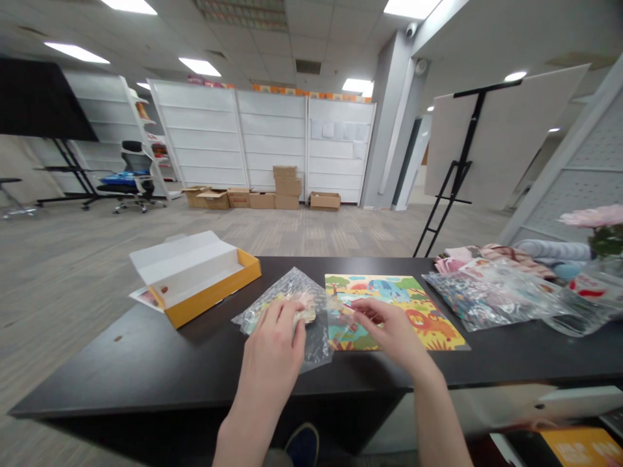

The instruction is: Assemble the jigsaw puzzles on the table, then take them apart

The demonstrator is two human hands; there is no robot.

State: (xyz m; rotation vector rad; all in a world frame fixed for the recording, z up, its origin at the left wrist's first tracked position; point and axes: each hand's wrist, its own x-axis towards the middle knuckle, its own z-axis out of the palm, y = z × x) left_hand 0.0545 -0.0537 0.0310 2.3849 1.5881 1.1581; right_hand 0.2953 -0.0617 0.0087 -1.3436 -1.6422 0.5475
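Observation:
A clear plastic bag [318,347] lies on the dark table, with colourful pieces [307,306] bunched inside or on it; I cannot tell which. My left hand [276,331] is curled over the bag and the pieces, hiding part of them. My right hand [382,321] pinches the bag's right edge between thumb and fingers. Beneath that hand and the bag's edge is a flat board [389,292] printed with cartoon animals, among them a blue elephant and orange lions. The fingertips of my right hand are small and slightly blurred.
An open yellow box [214,299] with a white inside stands at the left. On the right lie a glittery plastic packet [477,301], folded cloths [518,254] and a clear glass vase [579,311] with a pink flower. The table's front edge [160,410] runs close to me.

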